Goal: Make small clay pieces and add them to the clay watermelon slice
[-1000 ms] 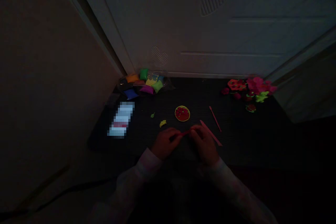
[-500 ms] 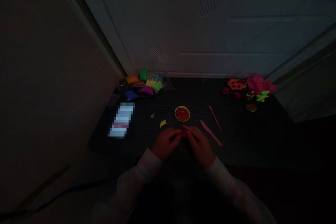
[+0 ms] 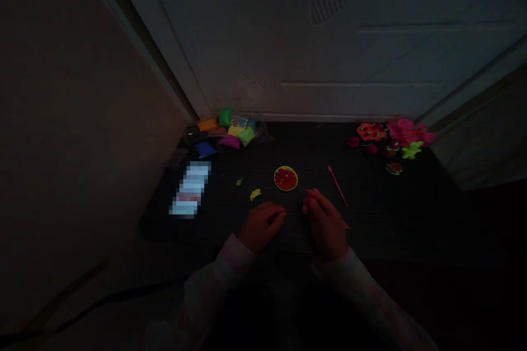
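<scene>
My left hand (image 3: 261, 225) is held near the table's front edge, thumb and fingers pinched together; whether anything sits in the pinch is too dark to see. To its right, my right hand (image 3: 327, 227) is curled closed, with a bit of red clay (image 3: 305, 205) showing at the fingertips. Beneath this hand lies a pink plastic knife, mostly covered, its end (image 3: 346, 225) peeking out. Just beyond both hands rests a round clay pizza (image 3: 285, 179), red with a yellow rim and small green bits. A yellow clay scrap (image 3: 255, 194) lies close to my left fingers.
A small green clay piece (image 3: 239, 181) lies left of the pizza. At right is a thin pink modelling tool (image 3: 338, 186). A bag of coloured clay packs (image 3: 230, 132) and a blurred phone screen (image 3: 190, 189) occupy the left. Several clay figures (image 3: 405, 134) sit back right.
My hands have come apart: the right has moved to the right, over the pink knife, with the red clay. The left has stayed nearly where it was.
</scene>
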